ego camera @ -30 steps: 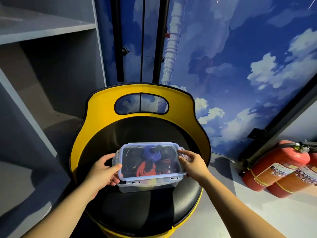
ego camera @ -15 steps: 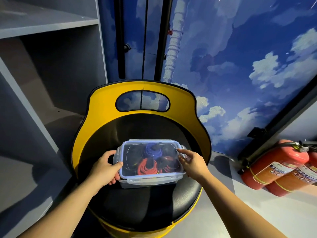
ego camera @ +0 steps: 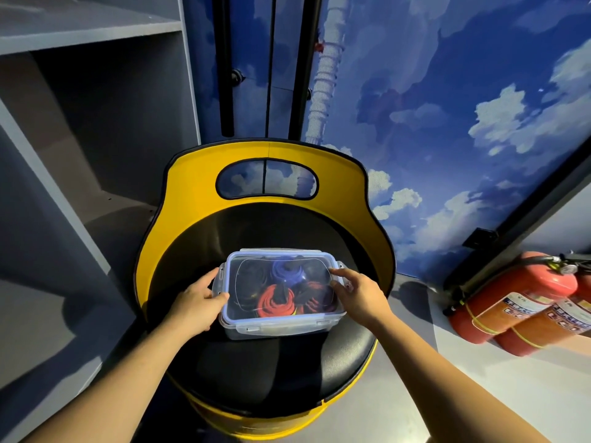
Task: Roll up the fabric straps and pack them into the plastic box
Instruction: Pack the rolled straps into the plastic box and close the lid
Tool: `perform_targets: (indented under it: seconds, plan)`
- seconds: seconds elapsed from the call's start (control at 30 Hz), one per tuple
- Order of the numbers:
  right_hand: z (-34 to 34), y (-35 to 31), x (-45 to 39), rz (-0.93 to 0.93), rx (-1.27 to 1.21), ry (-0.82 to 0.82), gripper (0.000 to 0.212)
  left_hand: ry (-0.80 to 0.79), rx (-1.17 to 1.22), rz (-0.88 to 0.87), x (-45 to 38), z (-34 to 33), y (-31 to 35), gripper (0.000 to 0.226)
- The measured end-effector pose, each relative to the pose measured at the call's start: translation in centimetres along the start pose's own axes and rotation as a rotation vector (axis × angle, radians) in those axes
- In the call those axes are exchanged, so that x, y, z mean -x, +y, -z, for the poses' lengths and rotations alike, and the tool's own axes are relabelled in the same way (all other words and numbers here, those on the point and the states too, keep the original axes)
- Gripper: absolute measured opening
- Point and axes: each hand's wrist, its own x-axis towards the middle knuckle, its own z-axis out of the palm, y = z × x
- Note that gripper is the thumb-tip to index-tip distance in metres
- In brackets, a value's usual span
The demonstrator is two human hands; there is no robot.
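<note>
Little has moved: on the chair (ego camera: 262, 372) the closed box (ego camera: 278, 329) stays put, long axis nine to three. Left hand (ego camera: 195, 305) grips its nine o'clock end, right hand (ego camera: 361, 292) pinches the three o'clock edge; rolled straps (ego camera: 275, 302) lie inside.

The light is moderate and warm, brightest on the fire extinguishers (ego camera: 511, 302) and the forearms (ego camera: 447, 378). The grey shelving (ego camera: 80, 155) on the left sits in deep shade. The plastic box (ego camera: 278, 327) throws a dark shadow toward the viewer across the glossy black seat (ego camera: 345, 353). Its lid (ego camera: 281, 282) carries a faint hazy sheen. Wide-angle distortion bows straight lines near the edges. The centre is sharp.
</note>
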Motion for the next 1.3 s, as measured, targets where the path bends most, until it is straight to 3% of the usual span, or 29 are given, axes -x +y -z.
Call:
perform_targets:
  seconds: [0.1, 0.2, 0.3, 0.47, 0.57, 0.73, 0.87, 1.17, 1.3]
  plan:
    - [-0.2, 0.0, 0.2, 0.003, -0.012, -0.010, 0.034, -0.021, 0.051, -0.066, -0.2, 0.0, -0.3, 0.070]
    - [-0.2, -0.5, 0.7, 0.032, 0.019, 0.006, 0.034, -0.022, -0.081, -0.209, 0.1, -0.4, 0.1, 0.072]
    - [0.0, -0.8, 0.8, 0.116, 0.015, 0.046, 0.032, -0.039, -0.172, -0.264, 0.2, -1.0, 0.5, 0.062]
    - [-0.1, -1.5, 0.8, 0.127, -0.017, 0.006, 0.039, 0.111, -0.138, -0.313, -0.3, -1.4, 0.7, 0.034]
    - [-0.6, -2.4, 0.6, 0.118, -0.035, 0.087, 0.025, 0.220, -0.121, -0.321, -0.9, -1.9, 1.0, 0.017]
    - [-2.1, -3.1, -0.5, 0.112, 0.000, 0.200, 0.018, 0.233, -0.213, -0.239, -2.4, -2.3, 1.5, 0.043]
    - [-2.8, -3.0, -0.7, 0.186, 0.039, 0.202, 0.036, 0.254, -0.244, -0.264, -2.5, -2.6, 1.2, 0.041]
    - [-3.0, -3.1, -0.5, 0.237, 0.047, 0.099, 0.046, 0.282, -0.001, -0.199, -2.2, -2.7, 0.2, 0.038]
    - [-3.0, -3.0, -0.2, 0.267, 0.055, 0.079, 0.048, 0.308, -0.064, -0.273, -2.2, -3.1, -0.2, 0.039]
